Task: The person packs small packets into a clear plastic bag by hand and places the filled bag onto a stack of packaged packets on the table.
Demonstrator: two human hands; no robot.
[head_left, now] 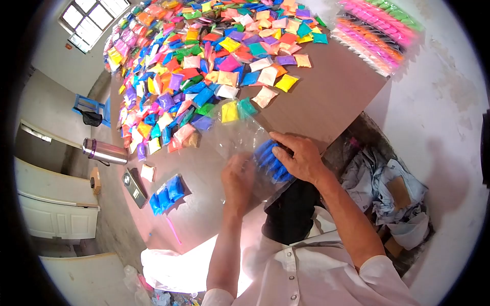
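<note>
A clear plastic bag [228, 138] lies across the front of the table, with a row of blue packets [270, 162] inside its right part. My right hand [300, 157] grips the bag and the blue packets from the right, its fingers over their outer edge. At the bag's left side is my left hand [238, 178], slightly blurred, its fingers curled in against the film. Further left, a joined strip of blue packets [167, 195] lies on the tabletop, with a thin pink stick [173, 230] beside it.
A large heap of small coloured packets [204, 76] covers the back of the brown table [326, 97]. Clear packs of coloured items [375, 33] lie at the far right corner. On the left are a steel thermos [105, 151] and a dark flat device [134, 187]. Crumpled wrapping [377, 186] sits below right.
</note>
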